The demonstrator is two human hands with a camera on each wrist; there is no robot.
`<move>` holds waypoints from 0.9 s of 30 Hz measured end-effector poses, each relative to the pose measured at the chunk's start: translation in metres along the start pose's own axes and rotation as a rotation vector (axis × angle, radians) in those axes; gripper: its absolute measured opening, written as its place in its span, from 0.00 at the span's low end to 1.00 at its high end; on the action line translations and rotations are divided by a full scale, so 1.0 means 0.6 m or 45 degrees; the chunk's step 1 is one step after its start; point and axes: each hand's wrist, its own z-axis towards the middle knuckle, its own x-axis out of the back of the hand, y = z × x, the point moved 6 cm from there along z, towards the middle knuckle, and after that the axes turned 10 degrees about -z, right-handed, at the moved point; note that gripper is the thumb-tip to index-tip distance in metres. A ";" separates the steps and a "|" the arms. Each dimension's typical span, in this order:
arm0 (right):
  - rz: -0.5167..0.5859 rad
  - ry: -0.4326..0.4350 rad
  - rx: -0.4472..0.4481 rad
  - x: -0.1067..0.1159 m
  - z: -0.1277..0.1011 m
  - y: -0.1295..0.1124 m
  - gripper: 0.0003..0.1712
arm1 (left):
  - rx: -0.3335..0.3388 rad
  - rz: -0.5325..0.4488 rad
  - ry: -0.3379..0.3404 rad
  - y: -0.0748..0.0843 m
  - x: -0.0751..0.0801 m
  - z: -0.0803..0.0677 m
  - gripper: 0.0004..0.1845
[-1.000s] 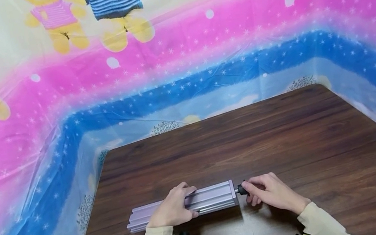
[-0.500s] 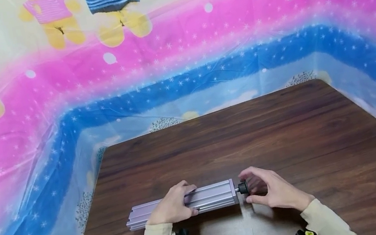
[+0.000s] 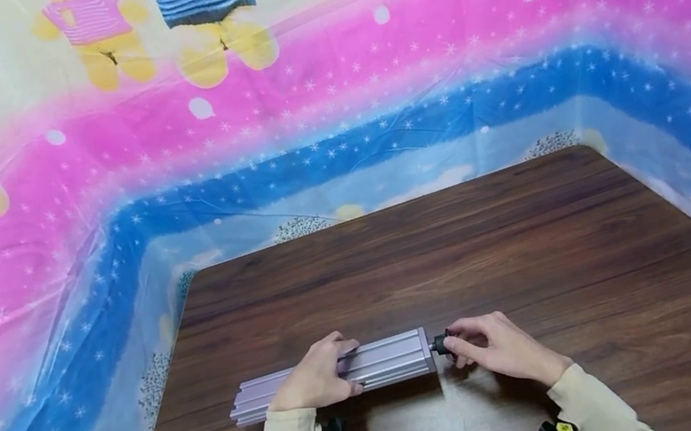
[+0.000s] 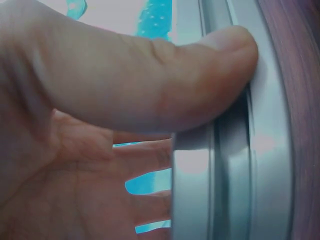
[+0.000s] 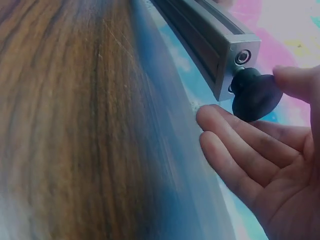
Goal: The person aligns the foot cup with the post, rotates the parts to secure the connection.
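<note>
Near the desk's front edge, at six o'clock, the left hand [image 3: 316, 382] wraps its fingers [image 3: 339, 344] over the long silver grooved aluminium rail [image 3: 385, 359], thumb pressed into a side groove. The rail lies flat, pointing from nine to three o'clock. At its three o'clock end sits a small black round knob [image 3: 441, 343]; the right hand [image 3: 505, 353] pinches it with narrow, curled fingers [image 3: 463, 337]. Beyond, toward twelve o'clock, the dark brown wooden desk [image 3: 464, 256] lies bare up to the bright cartoon-printed plastic sheet [image 3: 324, 96] bordering its far and side edges.
</note>
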 end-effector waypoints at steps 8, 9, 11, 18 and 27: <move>-0.005 -0.087 -0.126 -0.006 -0.001 0.005 0.28 | -0.006 0.006 -0.012 0.002 0.001 -0.001 0.34; -0.010 -0.088 -0.123 -0.006 -0.002 0.005 0.28 | -0.008 0.005 -0.014 0.003 0.001 -0.001 0.34; -0.036 -0.064 -0.092 -0.004 -0.005 0.004 0.24 | -0.012 0.001 -0.021 0.002 0.001 0.000 0.34; -0.139 0.141 0.166 0.013 -0.012 -0.014 0.31 | 0.000 -0.019 -0.010 -0.001 0.000 0.004 0.34; -0.051 0.164 0.205 0.018 -0.011 -0.021 0.21 | 0.006 -0.043 0.002 0.004 -0.002 0.003 0.36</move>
